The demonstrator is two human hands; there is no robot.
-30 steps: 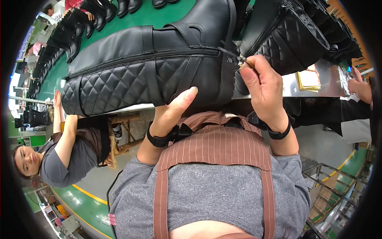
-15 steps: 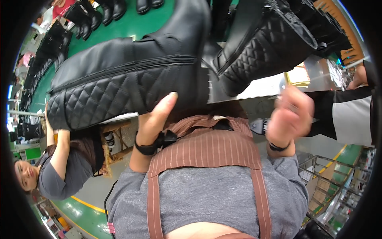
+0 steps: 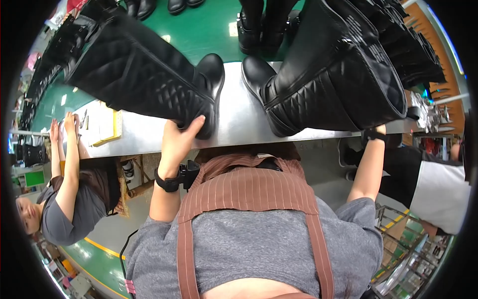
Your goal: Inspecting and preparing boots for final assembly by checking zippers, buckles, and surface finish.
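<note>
A tall black boot (image 3: 144, 74) with a quilted shaft leans up to the left above the metal table, somewhat blurred. My left hand (image 3: 178, 137) grips it by the heel, thumb along the back and the other fingers hidden behind. On the right, a similar black boot (image 3: 318, 89) with straps and quilting has its shaft tilted to the right. The two toes face each other. My right hand (image 3: 381, 129) is at the underside of this boot's shaft near its top opening; the boot covers its fingers, so I cannot tell how it touches.
The metal table (image 3: 233, 107) runs across in front of me. A yellow-edged paper stack (image 3: 107, 124) lies on its left, near another person's hands (image 3: 64, 130). More black boots (image 3: 264, 25) stand beyond on green. Another person (image 3: 423, 184) is at my right.
The left boot has turned from lying across in front of me to toe beside the table's middle. My right hand has moved from the front to the right boot's shaft; that boot has shifted too.
</note>
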